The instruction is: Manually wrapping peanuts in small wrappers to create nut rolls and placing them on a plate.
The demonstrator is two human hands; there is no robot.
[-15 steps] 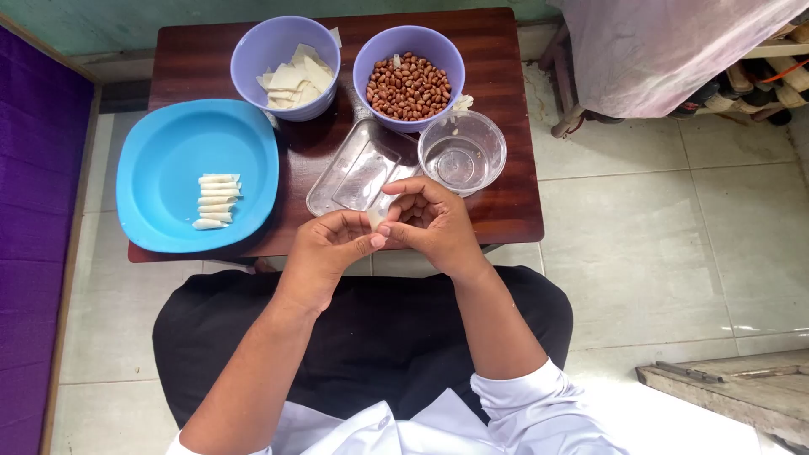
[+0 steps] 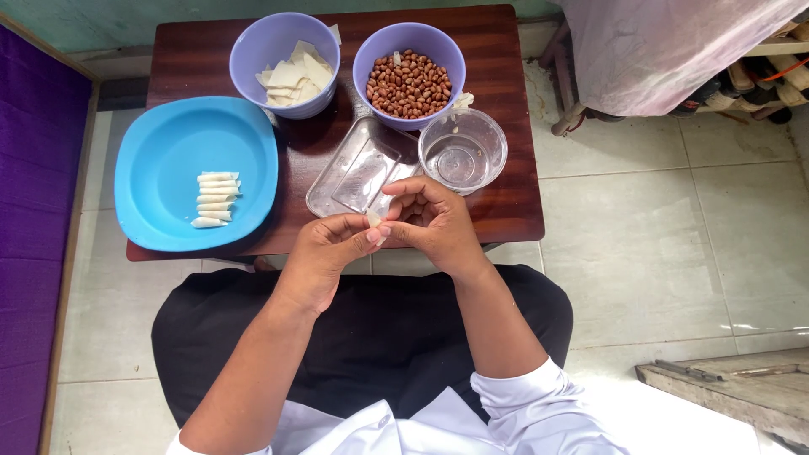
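Head view is showing me both hands meeting just in front of the clear rectangular tray [image 2: 358, 173]: my left hand [image 2: 324, 257] and right hand [image 2: 438, 223] are pinching a small pale wrapper piece [image 2: 375, 221] between fingertips. Beyond the tray, a peanut bowl [image 2: 409, 76] is sitting; left of it, rolled pieces [image 2: 215, 199] are lying on a blue plate [image 2: 160, 143].

My left hand [image 2: 324, 253] and right hand [image 2: 434, 223] cover most of the small pale wrapper piece [image 2: 374, 219] pinched between them, just in front of the clear rectangular plastic tray [image 2: 354, 168]; whether anything is rolled inside I cannot tell. My fingers hide the tray's near corner.
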